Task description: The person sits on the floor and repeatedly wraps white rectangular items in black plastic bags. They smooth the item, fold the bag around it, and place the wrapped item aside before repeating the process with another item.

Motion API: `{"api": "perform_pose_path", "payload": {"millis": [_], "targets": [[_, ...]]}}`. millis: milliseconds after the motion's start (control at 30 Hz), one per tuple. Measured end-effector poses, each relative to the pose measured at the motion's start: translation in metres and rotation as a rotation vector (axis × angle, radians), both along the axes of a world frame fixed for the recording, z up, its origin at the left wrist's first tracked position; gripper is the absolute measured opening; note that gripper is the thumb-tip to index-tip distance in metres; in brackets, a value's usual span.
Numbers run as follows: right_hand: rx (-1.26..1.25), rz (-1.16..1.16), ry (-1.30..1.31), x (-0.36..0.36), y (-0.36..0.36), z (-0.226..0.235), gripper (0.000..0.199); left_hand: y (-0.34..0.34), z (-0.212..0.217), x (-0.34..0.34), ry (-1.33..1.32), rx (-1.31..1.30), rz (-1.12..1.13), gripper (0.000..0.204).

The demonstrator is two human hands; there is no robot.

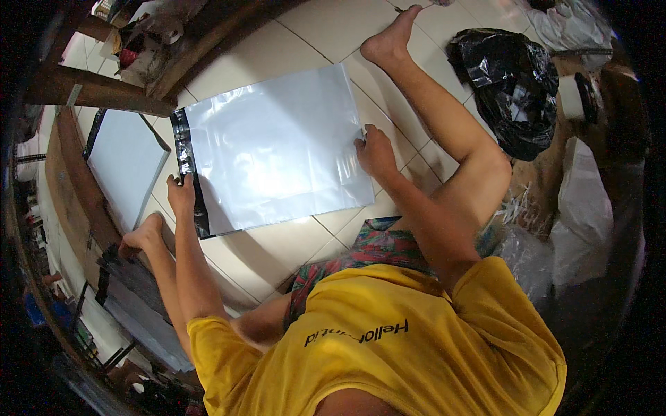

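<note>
A large white plastic mailing bag point(277, 152) with a black strip along its left edge lies spread between my legs. My left hand point(182, 194) is closed at that black strip, its fingertips on the lower part. At the opposite edge my right hand point(377, 154) pinches the white plastic between thumb and finger. The bag's surface is shiny and lightly wrinkled, and its lower edge shows a thin dark line.
A stack of similar white bags point(126, 163) lies by my left foot, beside a wooden beam point(104, 93). To the right are a crumpled black plastic bag point(510, 97), a roll point(574, 97) and clear plastic wrapping point(524, 260). Pale tiles point(298, 38) cover the floor.
</note>
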State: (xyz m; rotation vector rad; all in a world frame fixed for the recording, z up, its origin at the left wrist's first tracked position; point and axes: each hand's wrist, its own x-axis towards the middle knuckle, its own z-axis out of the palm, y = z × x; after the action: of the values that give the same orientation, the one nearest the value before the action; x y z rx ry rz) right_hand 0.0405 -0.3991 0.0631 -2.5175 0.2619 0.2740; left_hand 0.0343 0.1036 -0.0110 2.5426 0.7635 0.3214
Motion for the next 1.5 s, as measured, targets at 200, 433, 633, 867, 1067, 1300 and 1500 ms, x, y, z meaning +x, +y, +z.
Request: {"api": "perform_pose_path", "payload": {"millis": [200,433,633,867,1067,1300,1500], "targets": [[0.024,-0.063,0.039,-0.013,0.003,0.005,0.035,-0.050,0.043,0.003,0.158,-0.007,-0.177,0.046],[-0.239,0.341,-0.148,-0.045,0.021,0.021,0.056,-0.063,0.023,-0.011,0.005,0.018,-0.206,0.031],[-0.260,0.459,-0.178,-0.070,0.019,-0.020,0.075,-0.070,0.005,-0.017,-0.080,0.182,-0.233,0.030],[-0.338,0.491,-0.099,-0.073,0.021,-0.037,0.085,-0.095,0.014,-0.017,-0.233,0.396,-0.290,0.042],[-0.418,0.560,-0.110,-0.075,0.017,-0.043,0.081,-0.316,0.038,-0.053,0.070,-0.146,-1.096,0.061],[-0.387,0.556,-0.131,-0.076,0.017,-0.043,0.078,-0.274,0.041,-0.061,0.258,-0.024,-0.820,0.080],[-0.395,0.569,-0.118,-0.082,0.016,-0.038,0.077,-0.154,0.032,-0.081,0.164,0.201,-0.524,0.073]]}}
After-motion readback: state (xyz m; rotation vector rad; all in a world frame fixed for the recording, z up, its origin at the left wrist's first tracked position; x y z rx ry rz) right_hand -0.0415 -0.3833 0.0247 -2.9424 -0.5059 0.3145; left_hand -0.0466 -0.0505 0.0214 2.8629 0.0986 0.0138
